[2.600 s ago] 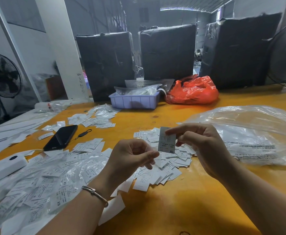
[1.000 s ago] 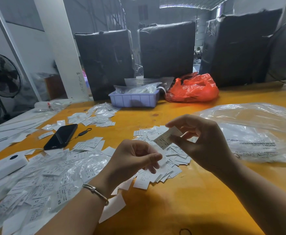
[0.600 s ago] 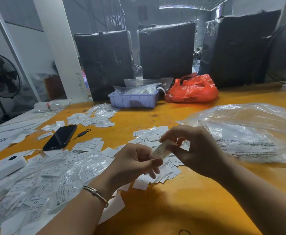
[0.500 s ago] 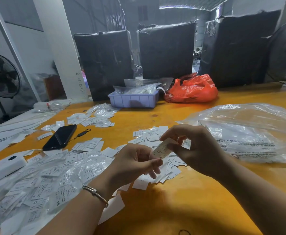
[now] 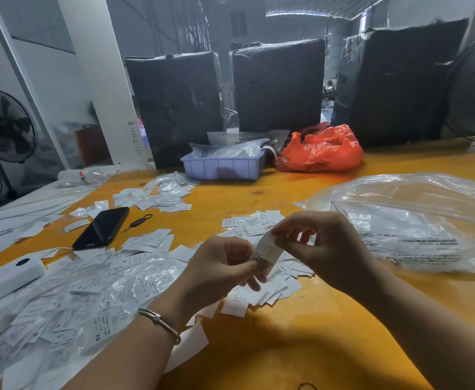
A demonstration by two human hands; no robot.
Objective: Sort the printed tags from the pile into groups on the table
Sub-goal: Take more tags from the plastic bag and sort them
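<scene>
One white printed tag [image 5: 267, 250] is held up between both hands over the yellow table [image 5: 301, 342]. My left hand [image 5: 219, 270] pinches its lower edge and my right hand [image 5: 326, 249] pinches its top edge. Beneath the hands lies a fanned group of sorted tags [image 5: 272, 291]. A large loose pile of tags [image 5: 61, 299], many in clear sleeves, covers the table at the left. Smaller groups of tags lie further back: one [image 5: 151, 240] beside the phone, one [image 5: 163, 195] near the tray.
A black phone [image 5: 102, 228] and a white device [image 5: 5, 277] lie at the left. A big clear plastic bag [image 5: 416, 220] fills the right. A lilac tray [image 5: 222, 166], a red bag [image 5: 320, 150] and black wrapped boxes [image 5: 278, 85] stand at the back.
My right hand brought the tag down and left from a raised position to my left hand. Both hands now pinch it, and the tag stands more upright.
</scene>
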